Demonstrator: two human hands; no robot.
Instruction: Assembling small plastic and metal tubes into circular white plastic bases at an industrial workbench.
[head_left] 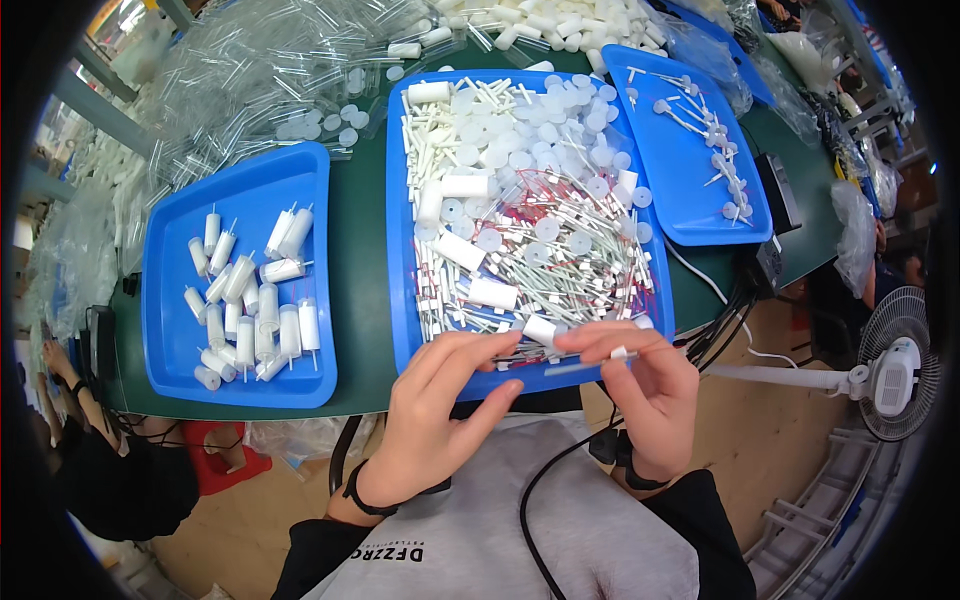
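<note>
My left hand (435, 405) is at the near edge of the middle blue tray (398, 300), its thumb and fingers apart with nothing between them. Facing it, my right hand (645, 390) pinches a thin pale stick (577, 368) with a small white end piece (619, 353) near the thumb tip. A white cylinder (540, 331) shows just beyond the fingertips of both hands; I cannot tell whether they touch it. Inside that tray lie thin sticks with red wires (560, 265), translucent round discs (520, 160), short white rods (430, 140) and several larger white cylinders (458, 251).
On the left, a blue tray (165, 360) holds several white cylinders with thin stems (240, 280). Another blue tray (690, 225) at the right carries disc-topped sticks (715, 135). Clear tubes (250, 80) pile up behind. Black cables and a white fan (893, 375) stand right; a person sits left.
</note>
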